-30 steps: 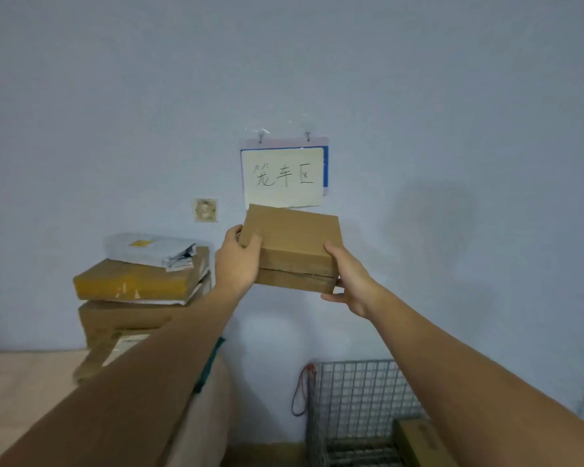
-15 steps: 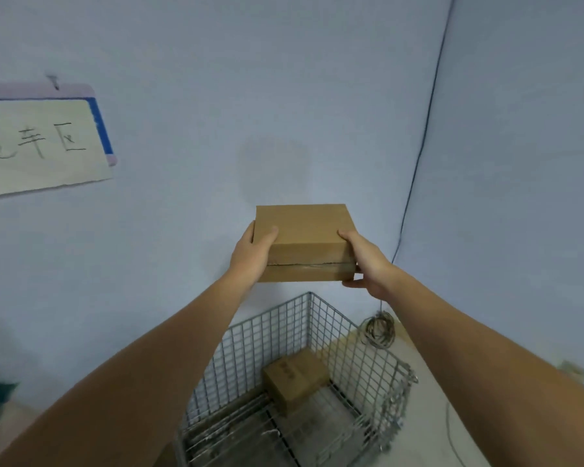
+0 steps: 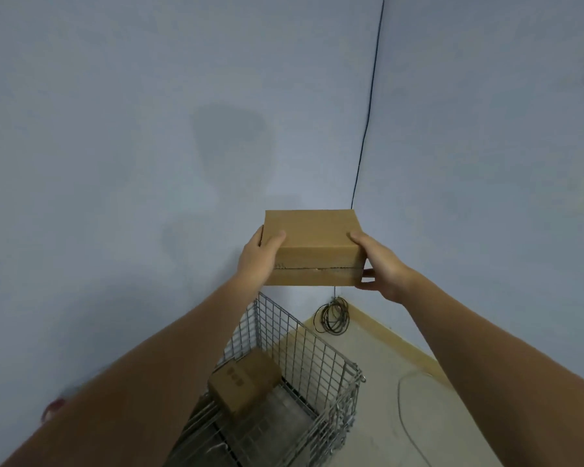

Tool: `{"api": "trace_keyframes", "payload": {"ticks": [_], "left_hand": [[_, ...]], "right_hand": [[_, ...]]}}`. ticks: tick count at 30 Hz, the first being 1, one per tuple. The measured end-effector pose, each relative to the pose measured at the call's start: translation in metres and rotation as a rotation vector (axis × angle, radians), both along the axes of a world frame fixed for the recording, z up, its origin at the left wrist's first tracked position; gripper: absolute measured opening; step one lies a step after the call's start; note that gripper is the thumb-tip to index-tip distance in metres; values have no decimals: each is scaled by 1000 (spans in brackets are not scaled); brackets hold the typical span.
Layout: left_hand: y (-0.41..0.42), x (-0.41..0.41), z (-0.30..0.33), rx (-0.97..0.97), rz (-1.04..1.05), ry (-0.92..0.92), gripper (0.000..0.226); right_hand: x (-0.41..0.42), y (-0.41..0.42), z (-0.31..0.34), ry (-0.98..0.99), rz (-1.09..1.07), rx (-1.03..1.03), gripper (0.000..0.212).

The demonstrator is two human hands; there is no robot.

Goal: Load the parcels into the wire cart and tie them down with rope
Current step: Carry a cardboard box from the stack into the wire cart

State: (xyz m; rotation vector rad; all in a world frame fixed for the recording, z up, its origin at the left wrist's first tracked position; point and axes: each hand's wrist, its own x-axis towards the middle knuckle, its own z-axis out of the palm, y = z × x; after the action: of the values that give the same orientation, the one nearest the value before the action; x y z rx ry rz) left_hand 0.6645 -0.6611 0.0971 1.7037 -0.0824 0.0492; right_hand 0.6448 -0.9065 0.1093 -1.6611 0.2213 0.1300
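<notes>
I hold a flat brown cardboard parcel (image 3: 312,246) level in the air in front of me, above the wire cart. My left hand (image 3: 257,256) grips its left side with the thumb on top. My right hand (image 3: 380,264) grips its right side, thumb on top and fingers underneath. Below stands the wire cart (image 3: 304,358), a grey mesh basket set against the wall. A smaller brown parcel (image 3: 243,382) with dark print lies tilted inside it near the left wall.
A pale blue wall fills the view, meeting a second wall at a corner on the right. A dark cable (image 3: 368,112) runs down that corner to a coil (image 3: 332,316) on the floor. A thin cord (image 3: 405,409) loops on the pale floor right of the cart.
I have turned right and down with the parcel. The stack of parcels and the wall sign have left the view, and the cart now lies right below the parcel.
</notes>
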Motion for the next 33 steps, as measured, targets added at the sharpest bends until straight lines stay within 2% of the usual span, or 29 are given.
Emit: {"api": "trace_keyframes", "payload": {"ticks": [5,7,10,19,21,25,30,33], "left_hand": [[-26,33,-17,-74,136,37,22],[-28,45,-27,-90,183,54,20],[-21,65,-45,-105,220,85,34],[45,165,-104,-67,275,197,62],[58,195,-123,-71,348,222,71],[70,239,-173,-206,549,318,79],[71,282,-254,-310,615,451,80],[67,299,-310,-353,597,518,99]], "right_hand": [[59,-32,-2,15,109,15,30],[83,-35,-9,39,155,19,28],[120,-29,-25,75,218,26,27],[246,29,-92,148,337,65,47],[272,46,-112,162,319,91,52],[303,84,-172,215,217,156,54],[328,131,-268,321,87,290,59],[344,152,-336,387,47,342,73]]}}
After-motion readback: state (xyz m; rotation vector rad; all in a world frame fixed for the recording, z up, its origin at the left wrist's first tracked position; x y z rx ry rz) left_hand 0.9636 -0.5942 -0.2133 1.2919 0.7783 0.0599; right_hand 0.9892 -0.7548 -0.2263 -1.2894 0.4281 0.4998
